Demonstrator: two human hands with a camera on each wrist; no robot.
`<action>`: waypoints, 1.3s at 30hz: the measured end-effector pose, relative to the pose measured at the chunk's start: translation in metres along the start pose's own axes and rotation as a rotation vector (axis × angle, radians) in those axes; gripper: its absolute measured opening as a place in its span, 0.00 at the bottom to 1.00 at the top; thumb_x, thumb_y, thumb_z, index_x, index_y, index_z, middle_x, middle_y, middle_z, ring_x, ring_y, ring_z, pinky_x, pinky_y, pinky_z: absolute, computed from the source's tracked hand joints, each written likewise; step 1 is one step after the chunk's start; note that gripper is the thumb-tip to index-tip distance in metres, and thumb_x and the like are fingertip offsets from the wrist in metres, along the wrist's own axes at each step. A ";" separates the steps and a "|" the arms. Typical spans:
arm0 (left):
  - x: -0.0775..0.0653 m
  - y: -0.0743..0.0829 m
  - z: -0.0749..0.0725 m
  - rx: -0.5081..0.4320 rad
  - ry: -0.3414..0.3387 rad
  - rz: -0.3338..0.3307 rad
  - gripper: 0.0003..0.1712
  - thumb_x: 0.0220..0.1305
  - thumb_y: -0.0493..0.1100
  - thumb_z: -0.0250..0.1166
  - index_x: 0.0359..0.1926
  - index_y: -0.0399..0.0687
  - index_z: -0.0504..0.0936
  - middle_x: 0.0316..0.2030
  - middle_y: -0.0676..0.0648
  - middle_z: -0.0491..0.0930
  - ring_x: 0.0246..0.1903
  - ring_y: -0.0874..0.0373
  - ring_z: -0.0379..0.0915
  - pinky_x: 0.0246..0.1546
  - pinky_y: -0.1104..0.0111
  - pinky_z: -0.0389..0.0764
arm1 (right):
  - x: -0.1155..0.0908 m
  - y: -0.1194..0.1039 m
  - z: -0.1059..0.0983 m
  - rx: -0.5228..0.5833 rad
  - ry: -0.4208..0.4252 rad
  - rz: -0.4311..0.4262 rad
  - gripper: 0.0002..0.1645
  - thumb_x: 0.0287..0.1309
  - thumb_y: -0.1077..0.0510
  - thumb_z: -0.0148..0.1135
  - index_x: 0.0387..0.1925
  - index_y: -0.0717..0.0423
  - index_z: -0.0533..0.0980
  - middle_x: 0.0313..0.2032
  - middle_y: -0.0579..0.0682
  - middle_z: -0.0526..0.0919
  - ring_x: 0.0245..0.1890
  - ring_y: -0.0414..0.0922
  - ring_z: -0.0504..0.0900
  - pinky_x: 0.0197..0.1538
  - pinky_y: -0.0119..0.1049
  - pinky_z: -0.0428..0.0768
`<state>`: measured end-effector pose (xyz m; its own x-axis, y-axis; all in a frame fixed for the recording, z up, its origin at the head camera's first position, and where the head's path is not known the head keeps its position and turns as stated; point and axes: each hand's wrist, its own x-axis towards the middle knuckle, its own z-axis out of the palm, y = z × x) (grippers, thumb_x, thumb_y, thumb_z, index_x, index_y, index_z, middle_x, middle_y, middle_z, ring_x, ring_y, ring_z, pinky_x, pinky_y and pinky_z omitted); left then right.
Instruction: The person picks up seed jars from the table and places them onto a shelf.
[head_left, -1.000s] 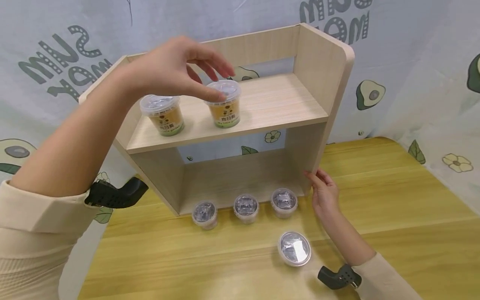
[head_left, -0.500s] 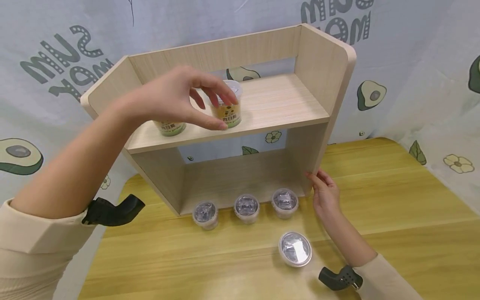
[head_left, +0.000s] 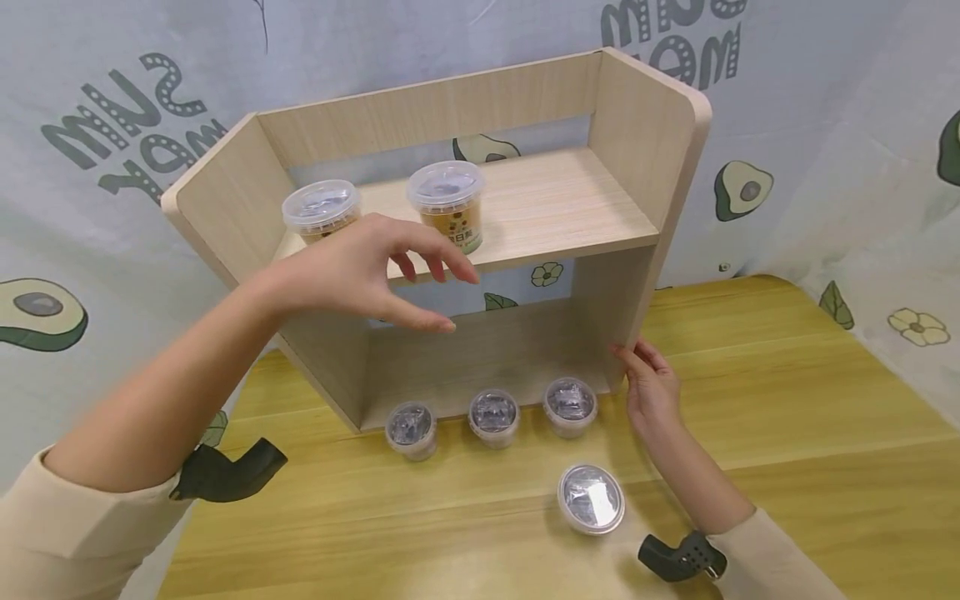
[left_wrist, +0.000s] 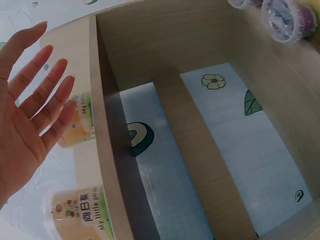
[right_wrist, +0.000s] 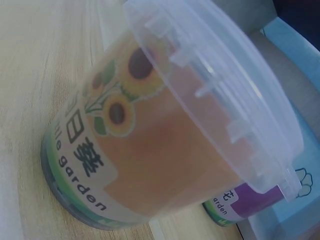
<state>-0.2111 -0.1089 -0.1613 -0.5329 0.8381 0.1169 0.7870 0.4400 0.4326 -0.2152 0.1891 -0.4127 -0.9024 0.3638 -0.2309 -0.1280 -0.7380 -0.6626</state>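
Currently, the left hand (head_left: 352,268) holds nothing; its thumb and loosely bent fingers stand apart in front of a two-tier wooden shelf (head_left: 562,187). The right hand (head_left: 654,387) pinches the front edge of that shelf's right side panel near the bottom, thumb towards the inner face and fingers along the outside.

Nearest the left hand, two lidded cups stand upright on the upper board, well apart from its ends only on the right. The left upper cup (head_left: 321,204) has its lower body hidden behind the hand in the head view; the right upper cup (head_left: 450,200) shows just above the fingers. Both bear orange labels with a green band at the base.

Along the foot of the shelf, on the yellowish wooden table (head_left: 750,450), sit the left lower cup (head_left: 411,425), middle lower cup (head_left: 493,415) and right lower cup (head_left: 570,404), in a spaced row. A lone cup (head_left: 591,498) stands nearer the person. The right wrist view shows a sunflower-printed cup (right_wrist: 150,130) close up, a purple-labelled cup (right_wrist: 250,202) beyond it.

Beige sleeves (head_left: 90,533) cover the forearms' upper parts. An avocado-print cloth (head_left: 817,125) hangs behind.
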 end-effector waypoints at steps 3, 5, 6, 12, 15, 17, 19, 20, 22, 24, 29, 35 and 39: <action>-0.002 -0.002 0.006 -0.016 -0.017 0.001 0.22 0.47 0.49 0.72 0.47 0.57 0.80 0.44 0.62 0.78 0.42 0.67 0.71 0.42 0.66 0.75 | 0.000 0.000 -0.001 0.001 -0.001 0.000 0.17 0.49 0.79 0.56 0.21 0.57 0.81 0.30 0.46 0.82 0.36 0.39 0.78 0.44 0.26 0.75; -0.003 -0.004 0.010 -0.013 -0.027 0.007 0.22 0.48 0.50 0.72 0.47 0.57 0.80 0.44 0.62 0.78 0.42 0.68 0.71 0.42 0.66 0.75 | 0.000 0.000 -0.001 0.002 0.003 0.005 0.17 0.49 0.79 0.57 0.21 0.57 0.81 0.30 0.46 0.82 0.35 0.39 0.78 0.44 0.26 0.75; -0.004 -0.004 0.011 -0.008 -0.030 0.010 0.22 0.48 0.50 0.72 0.47 0.57 0.80 0.44 0.63 0.78 0.42 0.68 0.71 0.41 0.67 0.75 | 0.000 0.000 -0.001 0.001 0.006 0.008 0.17 0.49 0.79 0.57 0.21 0.57 0.81 0.30 0.46 0.82 0.35 0.39 0.78 0.45 0.26 0.75; -0.005 -0.010 0.022 0.015 -0.038 0.028 0.22 0.47 0.49 0.72 0.47 0.57 0.80 0.44 0.62 0.78 0.41 0.68 0.72 0.40 0.68 0.75 | 0.000 -0.002 -0.002 -0.025 0.009 0.022 0.15 0.49 0.77 0.58 0.22 0.56 0.81 0.31 0.46 0.81 0.37 0.39 0.77 0.42 0.25 0.73; -0.005 -0.013 0.031 0.013 -0.060 0.029 0.23 0.48 0.48 0.72 0.47 0.56 0.80 0.44 0.62 0.78 0.41 0.67 0.71 0.40 0.68 0.74 | -0.001 -0.002 -0.001 -0.037 0.002 0.024 0.15 0.50 0.77 0.58 0.23 0.56 0.81 0.32 0.45 0.81 0.37 0.39 0.77 0.42 0.25 0.73; -0.006 -0.015 0.036 0.021 -0.067 0.035 0.23 0.48 0.49 0.72 0.47 0.56 0.80 0.44 0.62 0.78 0.41 0.67 0.70 0.39 0.68 0.74 | -0.001 -0.002 -0.001 -0.029 -0.008 0.027 0.15 0.49 0.77 0.58 0.23 0.56 0.81 0.32 0.45 0.81 0.37 0.39 0.77 0.44 0.25 0.74; -0.007 -0.016 0.042 0.027 -0.069 0.041 0.23 0.48 0.49 0.71 0.47 0.56 0.80 0.44 0.62 0.78 0.41 0.67 0.70 0.39 0.67 0.74 | -0.001 -0.002 -0.001 -0.040 -0.017 0.020 0.16 0.50 0.77 0.58 0.22 0.55 0.81 0.32 0.45 0.81 0.37 0.38 0.78 0.46 0.25 0.74; -0.007 -0.017 0.044 0.027 -0.070 0.043 0.23 0.48 0.49 0.71 0.47 0.56 0.80 0.44 0.62 0.78 0.41 0.67 0.70 0.39 0.67 0.73 | -0.002 -0.002 -0.001 -0.038 -0.022 0.019 0.16 0.50 0.77 0.58 0.23 0.55 0.81 0.32 0.45 0.81 0.37 0.38 0.78 0.47 0.25 0.74; -0.007 -0.018 0.049 0.021 -0.071 0.045 0.22 0.48 0.49 0.71 0.47 0.56 0.80 0.43 0.62 0.78 0.41 0.66 0.70 0.39 0.67 0.73 | -0.002 -0.002 -0.001 -0.035 -0.023 0.015 0.16 0.49 0.77 0.58 0.22 0.55 0.81 0.32 0.45 0.81 0.37 0.38 0.78 0.47 0.25 0.74; -0.007 -0.020 0.053 0.011 -0.081 0.039 0.22 0.48 0.50 0.71 0.47 0.57 0.80 0.44 0.61 0.78 0.42 0.66 0.70 0.39 0.67 0.72 | -0.002 -0.002 -0.002 -0.042 -0.021 0.007 0.16 0.49 0.77 0.58 0.22 0.54 0.81 0.31 0.45 0.80 0.37 0.38 0.78 0.46 0.25 0.74; -0.009 -0.023 0.062 -0.005 -0.100 0.029 0.22 0.49 0.50 0.70 0.48 0.58 0.79 0.45 0.61 0.77 0.43 0.66 0.70 0.39 0.69 0.72 | -0.001 -0.002 -0.001 -0.026 -0.021 0.001 0.16 0.49 0.77 0.58 0.23 0.55 0.81 0.31 0.45 0.81 0.36 0.38 0.78 0.45 0.25 0.74; -0.010 -0.025 0.074 -0.031 -0.114 0.038 0.21 0.50 0.51 0.69 0.48 0.58 0.79 0.46 0.62 0.77 0.43 0.66 0.69 0.40 0.67 0.73 | -0.002 -0.003 -0.001 -0.021 -0.023 0.010 0.16 0.50 0.77 0.57 0.23 0.56 0.81 0.32 0.46 0.80 0.37 0.39 0.78 0.46 0.25 0.74; -0.011 -0.026 0.080 -0.045 -0.117 0.036 0.21 0.50 0.51 0.69 0.47 0.58 0.79 0.47 0.62 0.76 0.42 0.67 0.69 0.41 0.68 0.73 | -0.003 -0.003 -0.001 -0.029 -0.024 0.017 0.16 0.51 0.77 0.56 0.24 0.56 0.81 0.33 0.46 0.80 0.37 0.39 0.77 0.46 0.25 0.74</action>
<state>-0.2009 -0.1037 -0.2452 -0.4628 0.8860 0.0292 0.7887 0.3965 0.4699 -0.2120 0.1909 -0.4113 -0.9140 0.3374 -0.2253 -0.1008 -0.7269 -0.6793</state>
